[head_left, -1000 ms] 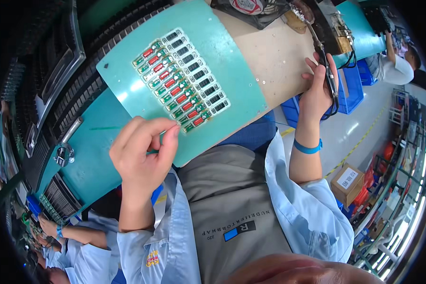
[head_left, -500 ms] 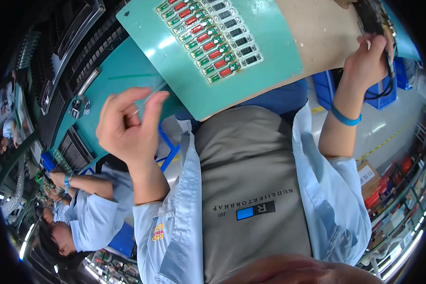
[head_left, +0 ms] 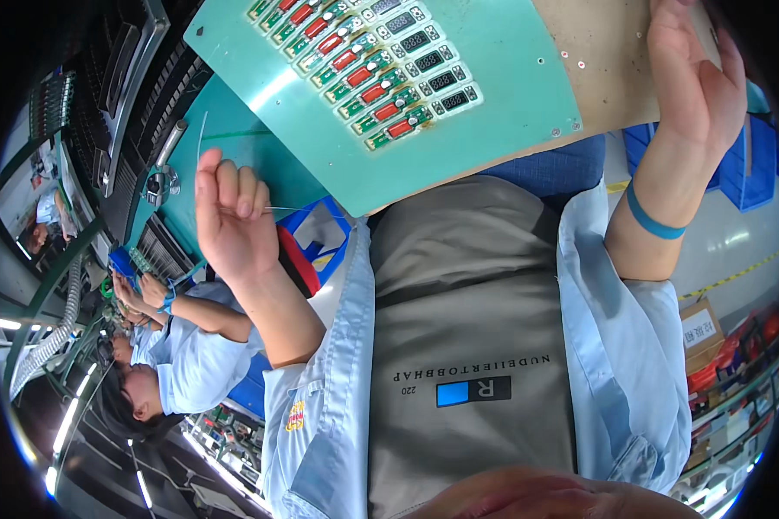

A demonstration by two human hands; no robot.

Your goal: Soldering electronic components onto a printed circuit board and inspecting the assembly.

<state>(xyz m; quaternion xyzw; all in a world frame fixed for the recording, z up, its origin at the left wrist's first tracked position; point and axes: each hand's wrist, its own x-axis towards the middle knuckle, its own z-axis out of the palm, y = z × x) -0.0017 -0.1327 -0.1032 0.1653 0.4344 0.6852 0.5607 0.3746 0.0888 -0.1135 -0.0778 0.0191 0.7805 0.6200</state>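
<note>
In the head view, the left hand (head_left: 234, 216) has its fingers curled and appears to pinch a thin wire (head_left: 203, 131) at the thumb side. One length rises from those fingertips and points up, away from the body; another leaves the little-finger side and runs rightward toward the near corner of a pale green plate (head_left: 493, 112). The fingers hide the join between them. The small circuit boards (head_left: 359, 78) on that plate lie up and to the right of the left hand, between the two hands, and the left is nearer. Each board's long axis slants up toward the right hand (head_left: 701, 95), its black display at that end. The right hand's fingertips meet the picture's top edge, so I cannot tell whether they grip anything
</note>
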